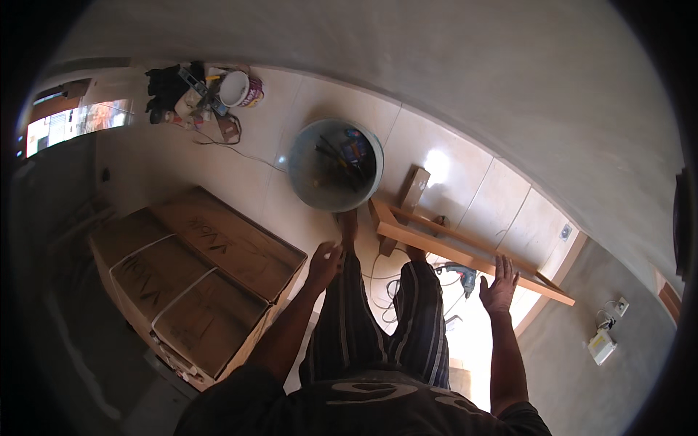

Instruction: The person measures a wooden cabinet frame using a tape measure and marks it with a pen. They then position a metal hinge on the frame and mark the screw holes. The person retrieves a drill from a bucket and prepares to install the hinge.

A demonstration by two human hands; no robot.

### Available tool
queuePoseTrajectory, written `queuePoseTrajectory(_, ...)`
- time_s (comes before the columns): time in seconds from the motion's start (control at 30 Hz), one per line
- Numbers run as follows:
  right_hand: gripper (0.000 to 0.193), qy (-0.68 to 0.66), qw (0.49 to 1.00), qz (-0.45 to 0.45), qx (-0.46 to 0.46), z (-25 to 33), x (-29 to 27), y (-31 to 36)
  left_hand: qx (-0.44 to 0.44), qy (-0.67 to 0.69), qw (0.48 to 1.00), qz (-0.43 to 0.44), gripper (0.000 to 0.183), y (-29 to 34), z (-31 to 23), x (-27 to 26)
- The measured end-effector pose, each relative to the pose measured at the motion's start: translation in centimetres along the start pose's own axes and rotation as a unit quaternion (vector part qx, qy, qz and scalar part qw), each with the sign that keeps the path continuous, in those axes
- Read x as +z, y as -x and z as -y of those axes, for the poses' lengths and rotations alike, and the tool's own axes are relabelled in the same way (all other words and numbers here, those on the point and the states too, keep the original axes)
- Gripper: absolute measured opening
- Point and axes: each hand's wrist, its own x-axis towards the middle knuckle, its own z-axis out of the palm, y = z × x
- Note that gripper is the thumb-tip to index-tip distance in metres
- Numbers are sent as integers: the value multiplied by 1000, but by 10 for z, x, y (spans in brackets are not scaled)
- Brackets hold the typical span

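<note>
My left hand (324, 267) is beside my left knee, between my leg and a large cardboard box (211, 283). Its fingers are curled together; whatever may be in them is too small to make out. Stretched forward on the right is my right hand (499, 288), fingers apart and palm over the near bar of a long wooden frame (429, 243). Whether the fingertips touch the wood cannot be told. Below that bar, by my right leg, a power drill (462, 277) lies on the floor with its cord looped nearby.
A round tub (299, 171) holding several tools stands ahead. A short wood block (414, 187) is against the frame's far side. Farther left are a white bucket (235, 89) and a pile of tools. A plastered wall (465, 87) rises beyond; a white box (601, 347) hangs by a socket.
</note>
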Motion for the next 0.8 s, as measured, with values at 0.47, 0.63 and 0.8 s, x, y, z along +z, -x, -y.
queuePoseTrajectory(0.47, 55, -188, 972, 128, 63, -50, 34, 178, 216, -349, 911, 32, 40, 140, 63, -50)
queuePoseTrajectory(0.63, 87, -490, 839, 234, 37, 41, 115, 226, 212, -456, 843, 193, 44, 164, 61, -79)
queuePoseTrajectory(0.8, 89, -547, 798, 249, 44, 80, 161, 242, 268, -497, 783, 259, 46, 169, 79, -107)
